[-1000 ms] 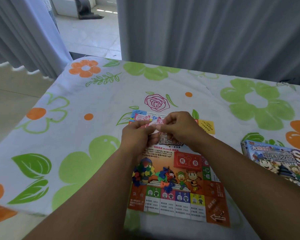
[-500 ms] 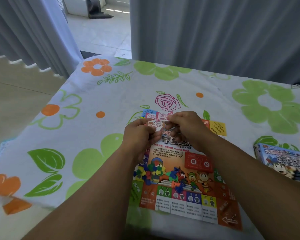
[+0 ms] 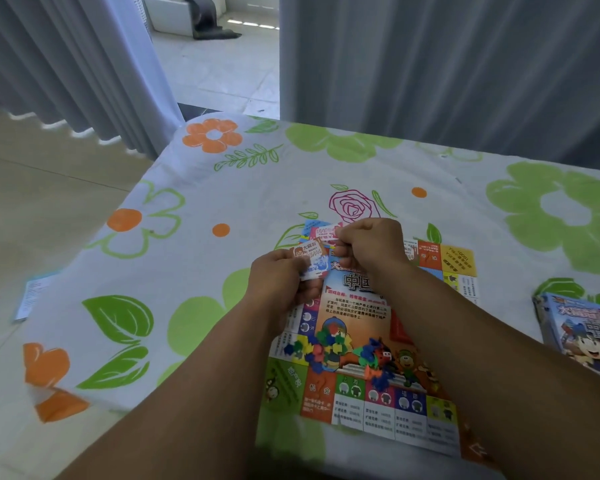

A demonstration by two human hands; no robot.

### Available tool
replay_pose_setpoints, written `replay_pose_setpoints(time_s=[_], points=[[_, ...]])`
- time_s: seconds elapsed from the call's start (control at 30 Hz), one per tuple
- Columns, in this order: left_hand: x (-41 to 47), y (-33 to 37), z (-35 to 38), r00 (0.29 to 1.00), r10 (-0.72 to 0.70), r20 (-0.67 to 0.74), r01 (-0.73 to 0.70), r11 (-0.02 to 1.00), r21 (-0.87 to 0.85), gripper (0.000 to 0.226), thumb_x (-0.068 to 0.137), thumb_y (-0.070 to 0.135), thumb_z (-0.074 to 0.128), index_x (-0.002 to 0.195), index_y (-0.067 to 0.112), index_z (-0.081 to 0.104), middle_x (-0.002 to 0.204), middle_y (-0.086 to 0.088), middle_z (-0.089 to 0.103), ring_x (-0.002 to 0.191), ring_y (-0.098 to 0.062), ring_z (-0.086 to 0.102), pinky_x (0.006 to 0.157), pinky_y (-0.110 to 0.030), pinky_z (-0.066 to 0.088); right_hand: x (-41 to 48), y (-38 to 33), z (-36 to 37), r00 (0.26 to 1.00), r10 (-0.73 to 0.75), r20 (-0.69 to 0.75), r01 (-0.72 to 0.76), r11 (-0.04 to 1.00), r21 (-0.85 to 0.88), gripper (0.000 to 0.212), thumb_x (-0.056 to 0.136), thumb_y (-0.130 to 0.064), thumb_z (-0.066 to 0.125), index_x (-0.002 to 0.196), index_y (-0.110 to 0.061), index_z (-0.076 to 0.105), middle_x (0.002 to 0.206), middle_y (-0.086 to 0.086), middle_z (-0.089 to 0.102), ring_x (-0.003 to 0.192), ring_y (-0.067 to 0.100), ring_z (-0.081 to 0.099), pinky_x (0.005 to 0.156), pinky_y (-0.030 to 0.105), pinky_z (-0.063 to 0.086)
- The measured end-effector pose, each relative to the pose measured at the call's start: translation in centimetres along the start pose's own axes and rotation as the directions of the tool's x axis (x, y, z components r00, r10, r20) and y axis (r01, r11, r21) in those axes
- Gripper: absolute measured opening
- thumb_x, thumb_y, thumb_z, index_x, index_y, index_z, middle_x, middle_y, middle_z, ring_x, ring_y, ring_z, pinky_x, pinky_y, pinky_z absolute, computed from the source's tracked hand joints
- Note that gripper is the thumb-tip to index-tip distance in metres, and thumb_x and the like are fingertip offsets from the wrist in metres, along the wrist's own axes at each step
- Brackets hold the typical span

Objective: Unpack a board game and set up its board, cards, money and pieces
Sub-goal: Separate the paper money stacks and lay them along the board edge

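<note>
A colourful paper game board (image 3: 371,341) lies flat on the flowered tablecloth (image 3: 201,188). Small plastic pieces (image 3: 340,348) in red, blue, green and yellow lie scattered on its lower middle. My left hand (image 3: 281,282) pinches an orange-and-white money note (image 3: 310,261) above the board's top left. My right hand (image 3: 368,244) pinches a pink money note (image 3: 323,232) just beyond it. A blue card edge (image 3: 312,224) peeks out behind the pink note.
The blue game box (image 3: 582,334) lies at the right edge of the table. A white paper slip (image 3: 32,299) sits past the table's left side. Grey curtains (image 3: 447,64) hang behind the table, with a gap onto tiled floor.
My hands have drawn apart: the left hand now holds an orange note separated from the pink one in the right hand. The view has shifted left.
</note>
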State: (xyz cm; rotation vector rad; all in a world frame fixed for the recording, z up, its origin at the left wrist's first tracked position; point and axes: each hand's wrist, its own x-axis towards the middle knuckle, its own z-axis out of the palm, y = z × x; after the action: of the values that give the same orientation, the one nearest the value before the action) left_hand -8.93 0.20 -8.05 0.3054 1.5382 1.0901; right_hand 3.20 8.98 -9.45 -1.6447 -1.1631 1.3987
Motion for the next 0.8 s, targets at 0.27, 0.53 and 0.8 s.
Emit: replay_pose_setpoints(time_s=[0.27, 0.53, 0.8], points=[[0.2, 0.0, -0.3, 1.0, 0.008, 0.015, -0.008, 1.0, 0.018, 0.01, 0.099, 0.013, 0.058, 0.101, 0.003, 0.061, 0.074, -0.019, 0.069, 0.054, -0.02, 0.061, 0.049, -0.027, 0.056, 0.0, -0.1, 0.5, 0.999, 0.023, -0.043, -0.027, 0.996, -0.09, 0.019, 0.09, -0.015, 0.073, 0.082, 0.003, 0.068, 0.068, 0.013, 0.071, 0.044, 0.013, 0.057, 0.041, 0.023, 0.042], [0.0, -0.1, 0.8, 0.997, 0.015, 0.071, -0.015, 1.0, 0.004, 0.012, 0.098, 0.014, 0.061, 0.103, 0.002, 0.062, 0.079, -0.02, 0.07, 0.053, -0.018, 0.061, 0.047, -0.025, 0.054, -1.1, -0.8, -3.0, 0.978, -0.047, 0.203, 0.079, 0.985, -0.152, 0.026, 0.092, -0.03, 0.07, 0.089, -0.004, 0.07, 0.084, 0.011, 0.068, 0.05, 0.016, 0.047, 0.042, 0.023, 0.036], [-0.3, -0.7, 3.4, 0.989, 0.066, 0.13, -0.068, 0.998, 0.009, 0.013, 0.096, 0.014, 0.064, 0.098, 0.002, 0.063, 0.08, -0.016, 0.067, 0.055, -0.016, 0.062, 0.048, -0.023, 0.054, -1.7, -0.5, -6.4, 0.971, -0.083, 0.226, 0.126, 0.975, -0.182, 0.012, 0.09, -0.015, 0.072, 0.089, -0.003, 0.068, 0.065, 0.005, 0.065, 0.043, 0.01, 0.049, 0.04, 0.022, 0.038]])
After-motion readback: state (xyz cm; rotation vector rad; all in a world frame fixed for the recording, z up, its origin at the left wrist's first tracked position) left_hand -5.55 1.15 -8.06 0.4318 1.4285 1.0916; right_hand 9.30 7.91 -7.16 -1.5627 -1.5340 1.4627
